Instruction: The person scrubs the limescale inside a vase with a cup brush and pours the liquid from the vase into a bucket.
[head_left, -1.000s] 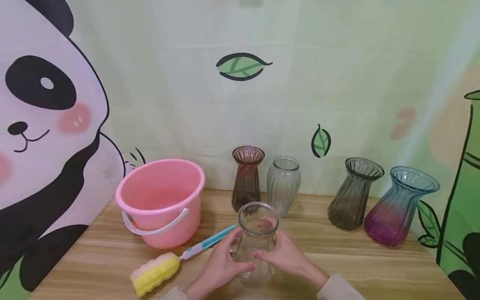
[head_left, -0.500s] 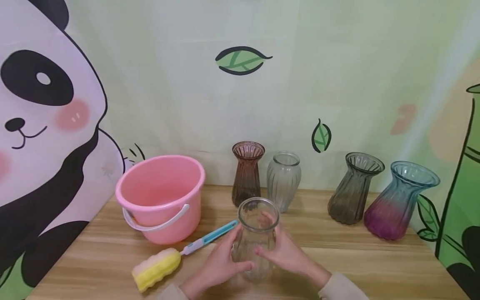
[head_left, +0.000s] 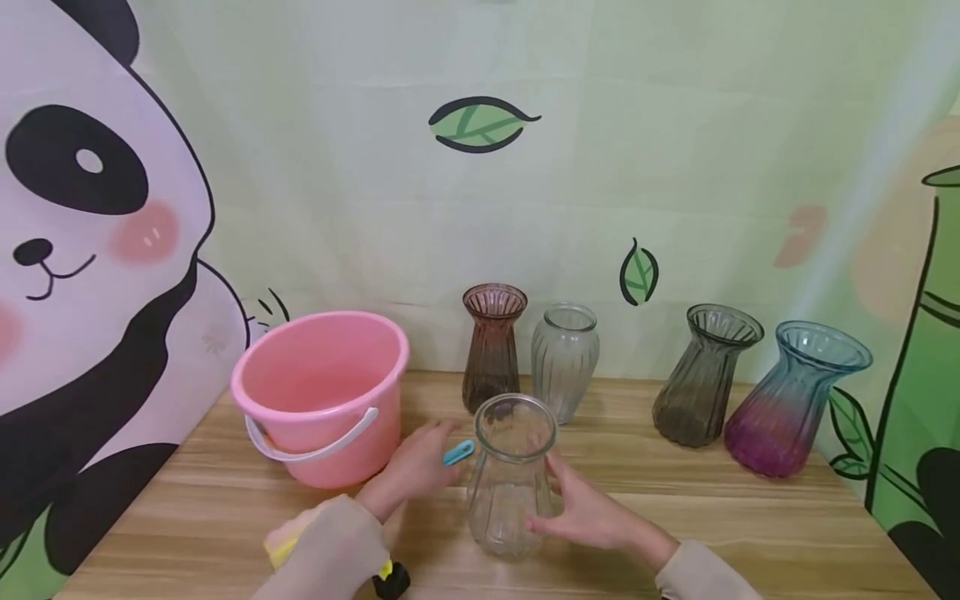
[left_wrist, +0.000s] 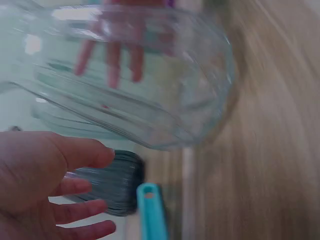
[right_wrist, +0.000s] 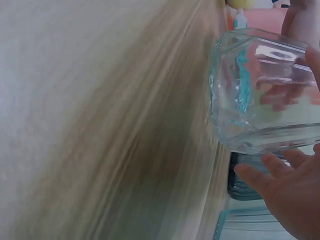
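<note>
A clear glass vase (head_left: 512, 492) stands upright near the front middle of the table. My right hand (head_left: 588, 508) holds it from the right, thumb on the near side and fingers round the far side; the right wrist view shows these fingers (right_wrist: 280, 172) along the glass. Left of the vase, my left hand (head_left: 420, 462) is off the glass, fingers spread, above a cleaning brush's blue handle (head_left: 459, 452). In the left wrist view that handle (left_wrist: 151, 212) lies just beyond the fingers. My left sleeve covers most of the brush's yellow-and-pink sponge head (head_left: 288, 537).
A pink bucket (head_left: 382, 433) with a white handle stands at left. Behind are a brown vase (head_left: 492, 358) and a clear ribbed vase (head_left: 564, 367). A grey vase (head_left: 697, 387) and a blue-purple vase (head_left: 783, 417) stand at right, before a printed cloth backdrop (head_left: 525, 217).
My left hand has let go of the clear vase and moved left and forward, over the brush handle. My right hand stays on the vase, which has barely moved.
</note>
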